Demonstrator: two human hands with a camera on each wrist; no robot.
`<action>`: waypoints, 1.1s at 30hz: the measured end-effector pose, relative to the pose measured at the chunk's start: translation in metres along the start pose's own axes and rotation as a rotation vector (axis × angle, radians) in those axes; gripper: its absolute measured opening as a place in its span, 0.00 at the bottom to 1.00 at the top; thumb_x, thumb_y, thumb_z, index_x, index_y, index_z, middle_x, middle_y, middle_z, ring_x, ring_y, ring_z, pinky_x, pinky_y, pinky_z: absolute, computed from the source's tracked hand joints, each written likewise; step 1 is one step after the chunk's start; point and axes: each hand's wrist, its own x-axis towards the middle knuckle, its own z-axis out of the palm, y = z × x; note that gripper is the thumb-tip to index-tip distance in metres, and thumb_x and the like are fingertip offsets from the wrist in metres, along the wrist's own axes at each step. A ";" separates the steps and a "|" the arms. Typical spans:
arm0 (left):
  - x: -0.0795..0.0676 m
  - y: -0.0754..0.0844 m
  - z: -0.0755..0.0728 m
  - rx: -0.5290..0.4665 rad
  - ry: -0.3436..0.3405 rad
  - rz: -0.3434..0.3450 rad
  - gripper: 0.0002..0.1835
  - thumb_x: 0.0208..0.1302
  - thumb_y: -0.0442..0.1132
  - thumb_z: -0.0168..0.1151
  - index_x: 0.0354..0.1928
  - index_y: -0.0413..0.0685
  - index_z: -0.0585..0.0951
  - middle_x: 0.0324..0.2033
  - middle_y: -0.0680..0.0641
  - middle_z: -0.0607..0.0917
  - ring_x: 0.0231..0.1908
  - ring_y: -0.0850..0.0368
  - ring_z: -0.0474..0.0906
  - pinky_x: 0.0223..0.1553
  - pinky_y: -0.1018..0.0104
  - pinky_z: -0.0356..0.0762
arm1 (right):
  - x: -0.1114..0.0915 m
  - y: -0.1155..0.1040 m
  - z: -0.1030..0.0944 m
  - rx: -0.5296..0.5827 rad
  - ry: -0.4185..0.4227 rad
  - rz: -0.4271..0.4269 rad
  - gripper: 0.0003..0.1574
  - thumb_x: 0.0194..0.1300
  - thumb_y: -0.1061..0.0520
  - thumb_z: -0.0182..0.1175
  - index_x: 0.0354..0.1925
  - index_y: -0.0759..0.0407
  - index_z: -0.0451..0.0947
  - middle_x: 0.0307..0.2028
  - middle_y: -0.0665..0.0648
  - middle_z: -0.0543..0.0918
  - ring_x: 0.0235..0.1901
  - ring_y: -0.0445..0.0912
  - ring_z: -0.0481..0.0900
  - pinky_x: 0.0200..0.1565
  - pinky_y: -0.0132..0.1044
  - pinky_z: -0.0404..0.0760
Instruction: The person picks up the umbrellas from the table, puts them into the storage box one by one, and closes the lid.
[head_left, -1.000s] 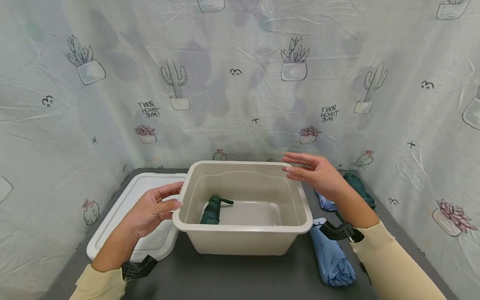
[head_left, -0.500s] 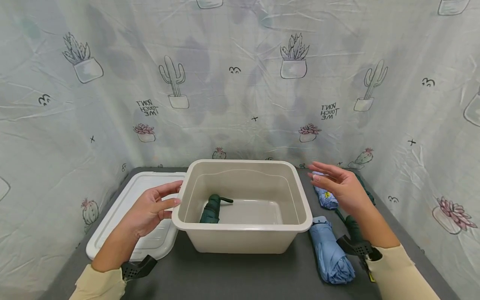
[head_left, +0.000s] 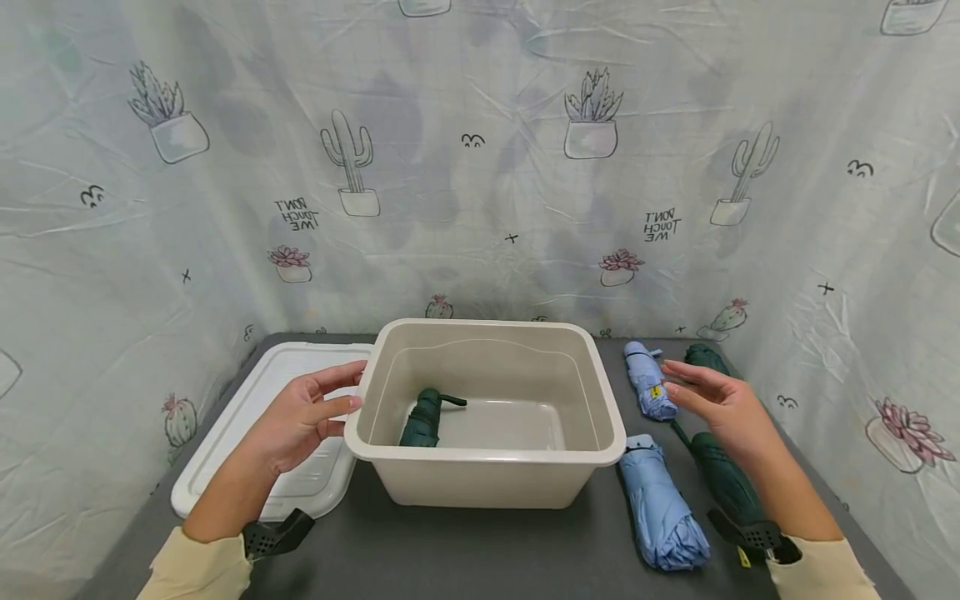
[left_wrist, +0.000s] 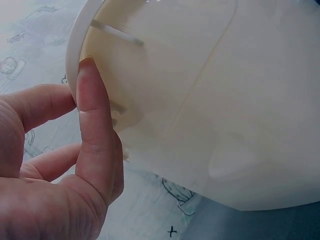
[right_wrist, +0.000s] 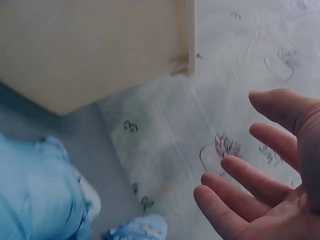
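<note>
A cream plastic bin [head_left: 495,479] stands in the middle, with a folded dark green umbrella [head_left: 423,419] lying inside at the left. My left hand [head_left: 303,417] touches the bin's left rim. In the left wrist view the fingertips meet the rim and the outer wall just below it. My right hand [head_left: 723,417] hovers with loosely spread fingers on the right, holding nothing. Its fingertips are close to a folded periwinkle umbrella [head_left: 648,383]. Nearer stands out a light blue folded umbrella [head_left: 663,508]. Partly under the right forearm in this view lies another dark green umbrella [head_left: 723,475].
To the left a white lid [head_left: 307,467] lies flat on the dark grey table [head_left: 465,550], partly behind my left hand. Another dark green bundle [head_left: 705,357] lies at the back right. A cactus-print curtain [head_left: 480,208] surrounds the table's back and sides.
My right hand has left the area over the bin's right back rim and moved right and down, toward the periwinkle umbrella. My left hand stays at the left rim.
</note>
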 end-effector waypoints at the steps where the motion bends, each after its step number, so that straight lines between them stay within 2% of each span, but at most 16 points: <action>1: 0.000 0.000 0.000 0.000 0.001 0.000 0.32 0.71 0.29 0.61 0.74 0.33 0.65 0.56 0.47 0.80 0.48 0.53 0.88 0.43 0.55 0.90 | -0.002 0.002 -0.002 -0.027 0.001 0.020 0.32 0.76 0.48 0.60 0.71 0.59 0.71 0.57 0.31 0.81 0.51 0.22 0.79 0.48 0.19 0.80; 6: 0.000 0.000 0.000 0.000 0.002 0.002 0.31 0.71 0.29 0.61 0.74 0.33 0.66 0.56 0.47 0.80 0.47 0.54 0.88 0.43 0.54 0.90 | -0.014 0.011 -0.009 -0.106 0.005 0.116 0.36 0.75 0.40 0.59 0.72 0.56 0.70 0.57 0.29 0.79 0.50 0.20 0.77 0.46 0.19 0.77; 11: -0.001 0.001 0.001 0.004 0.001 0.002 0.32 0.71 0.29 0.62 0.74 0.33 0.66 0.55 0.46 0.80 0.47 0.54 0.87 0.43 0.54 0.90 | -0.023 0.022 -0.012 -0.100 0.030 0.129 0.36 0.74 0.42 0.61 0.72 0.58 0.71 0.53 0.26 0.79 0.50 0.20 0.77 0.45 0.18 0.79; 18: -0.001 0.001 0.001 -0.002 0.003 -0.004 0.31 0.71 0.29 0.62 0.74 0.33 0.66 0.55 0.47 0.81 0.47 0.53 0.87 0.43 0.54 0.90 | -0.034 0.035 -0.017 -0.149 0.056 0.139 0.37 0.73 0.42 0.62 0.70 0.60 0.72 0.50 0.25 0.79 0.47 0.20 0.78 0.43 0.18 0.79; 21: 0.000 0.001 0.001 -0.005 0.005 -0.005 0.31 0.71 0.29 0.62 0.74 0.33 0.66 0.55 0.47 0.81 0.47 0.54 0.87 0.43 0.54 0.90 | -0.040 0.041 -0.019 -0.142 0.058 0.168 0.37 0.73 0.43 0.63 0.71 0.61 0.72 0.49 0.24 0.79 0.46 0.17 0.77 0.42 0.18 0.79; 23: 0.000 0.001 0.001 -0.005 0.005 -0.006 0.31 0.71 0.30 0.62 0.74 0.33 0.66 0.55 0.46 0.80 0.47 0.54 0.87 0.43 0.54 0.90 | -0.044 0.045 -0.021 -0.165 0.066 0.203 0.38 0.72 0.42 0.64 0.71 0.62 0.72 0.50 0.27 0.81 0.46 0.16 0.75 0.41 0.20 0.79; 24: 0.000 0.001 0.001 -0.005 0.005 -0.006 0.31 0.71 0.30 0.62 0.74 0.33 0.66 0.54 0.46 0.80 0.47 0.54 0.87 0.43 0.54 0.90 | -0.045 0.046 -0.022 -0.189 0.069 0.220 0.39 0.71 0.42 0.64 0.70 0.62 0.72 0.52 0.32 0.82 0.46 0.17 0.75 0.41 0.21 0.80; 26: 0.000 0.001 0.001 -0.003 0.007 -0.006 0.31 0.71 0.30 0.62 0.74 0.33 0.66 0.54 0.46 0.80 0.47 0.54 0.87 0.43 0.55 0.90 | -0.049 0.050 -0.024 -0.241 0.072 0.240 0.40 0.71 0.40 0.64 0.70 0.63 0.72 0.58 0.46 0.85 0.51 0.29 0.80 0.44 0.32 0.85; 28: 0.000 0.001 0.002 0.001 0.010 -0.008 0.31 0.71 0.30 0.62 0.74 0.33 0.66 0.54 0.46 0.80 0.47 0.53 0.87 0.43 0.55 0.90 | -0.052 0.053 -0.025 -0.302 0.067 0.256 0.42 0.70 0.39 0.65 0.69 0.64 0.73 0.64 0.63 0.80 0.57 0.47 0.82 0.48 0.47 0.87; 29: 0.000 0.001 0.001 0.002 0.011 -0.007 0.31 0.71 0.30 0.62 0.74 0.33 0.66 0.54 0.46 0.80 0.47 0.53 0.87 0.43 0.55 0.90 | -0.053 0.054 -0.026 -0.329 0.056 0.259 0.42 0.70 0.39 0.65 0.69 0.65 0.73 0.66 0.70 0.76 0.59 0.56 0.80 0.50 0.54 0.86; 31: -0.001 0.001 0.001 0.007 0.014 -0.008 0.31 0.71 0.30 0.62 0.74 0.33 0.66 0.55 0.46 0.80 0.47 0.53 0.87 0.42 0.55 0.90 | -0.055 0.056 -0.027 -0.369 0.023 0.269 0.42 0.69 0.38 0.66 0.68 0.65 0.74 0.69 0.77 0.70 0.63 0.73 0.71 0.51 0.66 0.81; 33: -0.001 0.001 0.001 0.007 0.017 -0.010 0.31 0.71 0.30 0.62 0.74 0.33 0.66 0.55 0.46 0.80 0.47 0.54 0.87 0.42 0.55 0.90 | -0.056 0.058 -0.029 -0.395 -0.025 0.301 0.43 0.68 0.37 0.66 0.69 0.64 0.74 0.69 0.77 0.69 0.63 0.76 0.69 0.51 0.67 0.81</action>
